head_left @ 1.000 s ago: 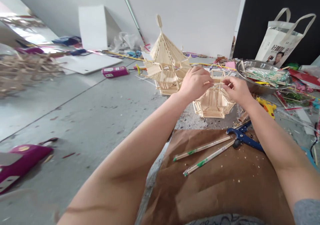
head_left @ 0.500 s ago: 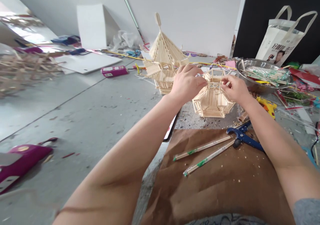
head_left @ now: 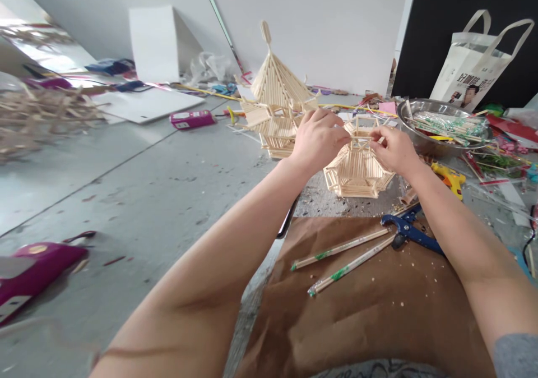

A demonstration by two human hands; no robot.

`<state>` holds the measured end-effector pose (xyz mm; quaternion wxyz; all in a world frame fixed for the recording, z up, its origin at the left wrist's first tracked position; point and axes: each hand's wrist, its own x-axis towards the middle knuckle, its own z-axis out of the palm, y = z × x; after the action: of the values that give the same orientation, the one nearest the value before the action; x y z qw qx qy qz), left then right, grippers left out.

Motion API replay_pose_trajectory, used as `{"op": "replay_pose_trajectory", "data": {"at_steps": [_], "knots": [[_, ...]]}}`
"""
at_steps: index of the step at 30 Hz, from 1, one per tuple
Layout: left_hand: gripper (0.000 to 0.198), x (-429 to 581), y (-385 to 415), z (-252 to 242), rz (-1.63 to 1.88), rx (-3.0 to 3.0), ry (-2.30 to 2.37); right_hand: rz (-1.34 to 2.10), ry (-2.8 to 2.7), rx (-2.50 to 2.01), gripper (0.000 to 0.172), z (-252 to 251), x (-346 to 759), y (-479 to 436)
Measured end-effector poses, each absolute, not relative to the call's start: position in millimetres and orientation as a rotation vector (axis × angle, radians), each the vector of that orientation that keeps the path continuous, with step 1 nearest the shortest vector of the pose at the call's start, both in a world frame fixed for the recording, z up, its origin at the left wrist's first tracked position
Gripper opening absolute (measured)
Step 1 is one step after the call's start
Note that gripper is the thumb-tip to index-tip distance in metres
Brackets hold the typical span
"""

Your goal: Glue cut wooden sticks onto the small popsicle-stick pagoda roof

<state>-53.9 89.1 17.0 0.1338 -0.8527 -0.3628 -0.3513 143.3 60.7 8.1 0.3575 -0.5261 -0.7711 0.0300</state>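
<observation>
A small stick-built model (head_left: 359,170) with a flared, many-sided base stands beyond the brown paper (head_left: 357,288). At the left of its upper frame is my left hand (head_left: 320,139), fingers bent and closed towards the top; whatever the fingertips pinch is too small to make out. My right hand (head_left: 390,147) is at the right side of the same frame, thumb and forefinger pressed together by an upright stick. Behind my left hand rises a taller stick pagoda (head_left: 277,92) with a pointed roof, its right side partly hidden.
Wrapped chopsticks (head_left: 348,260) and a blue cutter (head_left: 414,235) lie on the paper. A yellow glue gun (head_left: 451,180) and a metal bowl (head_left: 445,145) of wrapped sticks are at right. Purple tools (head_left: 192,120) lie left. A phone (head_left: 287,221) sits under my left forearm.
My left hand has shifted slightly right along the top of the small model. My right hand has moved slightly left. The model has hardly moved.
</observation>
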Motion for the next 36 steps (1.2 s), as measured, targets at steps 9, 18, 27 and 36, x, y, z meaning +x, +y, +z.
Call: {"op": "replay_pose_trajectory", "data": {"at_steps": [9,18,27,36], "knots": [[0.025,-51.7,93.3,11.4,-0.941,-2.536,-1.166,0.085,-2.004,-1.375,0.016,12.3,142.4,59.4],[0.024,-51.1,90.9,13.0,-0.862,-2.582,-1.197,0.031,-2.029,-1.39,0.015,12.2,142.3,60.6],[0.027,-48.6,84.4,20.7,-0.788,-2.602,-1.329,0.009,-2.058,-1.413,0.018,14.1,141.0,58.9],[0.027,-48.5,83.8,21.6,-0.782,-2.59,-1.369,0.001,-2.059,-1.42,0.018,12.9,141.0,59.7]]}}
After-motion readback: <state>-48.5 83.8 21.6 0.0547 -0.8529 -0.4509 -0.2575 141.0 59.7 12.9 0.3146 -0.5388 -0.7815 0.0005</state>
